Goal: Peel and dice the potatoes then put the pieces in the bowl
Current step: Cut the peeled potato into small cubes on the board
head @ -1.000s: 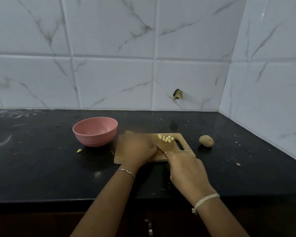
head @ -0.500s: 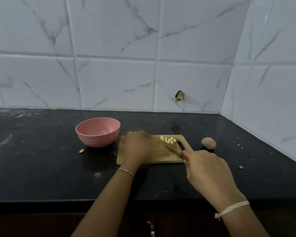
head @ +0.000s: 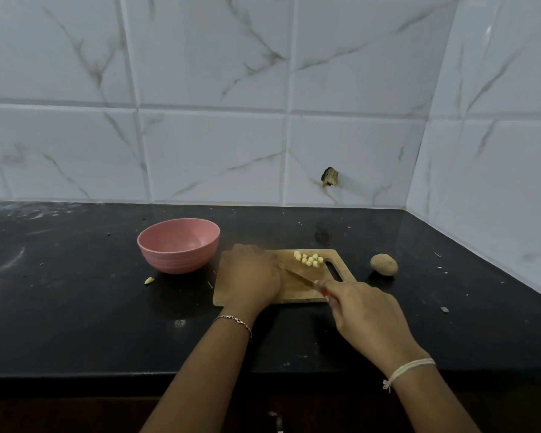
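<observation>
The right hand (head: 366, 317) has drawn back from the potato cubes (head: 308, 260), at 1 o'clock on the cutting board (head: 297, 292), to its 4 o'clock corner, fingers wrapped round the knife (head: 300, 278). The left hand (head: 250, 276) lies curled on the board; what it holds is hidden. The bowl (head: 178, 250) stands at 10 o'clock.

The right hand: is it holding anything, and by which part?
The right hand grips a knife by its red handle; the blade lies over the cutting board, pointing toward the left hand.
</observation>
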Demonstrator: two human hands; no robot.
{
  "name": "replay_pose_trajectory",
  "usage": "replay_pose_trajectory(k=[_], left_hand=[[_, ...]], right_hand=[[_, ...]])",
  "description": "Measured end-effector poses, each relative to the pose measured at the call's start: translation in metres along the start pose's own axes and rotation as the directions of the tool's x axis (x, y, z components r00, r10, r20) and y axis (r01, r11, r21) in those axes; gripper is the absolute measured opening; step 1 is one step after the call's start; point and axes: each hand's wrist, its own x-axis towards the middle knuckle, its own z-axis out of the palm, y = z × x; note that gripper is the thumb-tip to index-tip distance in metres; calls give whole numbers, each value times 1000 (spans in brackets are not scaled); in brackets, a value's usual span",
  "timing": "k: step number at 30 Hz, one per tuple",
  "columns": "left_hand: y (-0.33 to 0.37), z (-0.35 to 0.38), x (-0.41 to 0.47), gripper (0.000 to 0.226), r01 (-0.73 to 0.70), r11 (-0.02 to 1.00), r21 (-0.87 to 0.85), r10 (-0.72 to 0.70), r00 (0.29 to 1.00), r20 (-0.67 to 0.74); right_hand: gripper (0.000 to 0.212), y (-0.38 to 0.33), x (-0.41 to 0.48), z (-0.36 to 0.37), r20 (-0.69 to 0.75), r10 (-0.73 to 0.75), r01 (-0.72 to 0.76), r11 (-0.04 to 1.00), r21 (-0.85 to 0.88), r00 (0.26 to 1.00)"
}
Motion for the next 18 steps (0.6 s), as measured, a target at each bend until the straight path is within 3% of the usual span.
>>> replay_pose_trajectory(k=[8,18], left_hand=[[-1,2,2,27,-31,999,-31,30,999,-30],[0,8,6,25,-57,995,-81,48,993,-109]], right_hand=[[41,12,22,16,-72,71,-75,995,-66,995],[40,-10,1,35,-228,139,-115,986,117,964]])
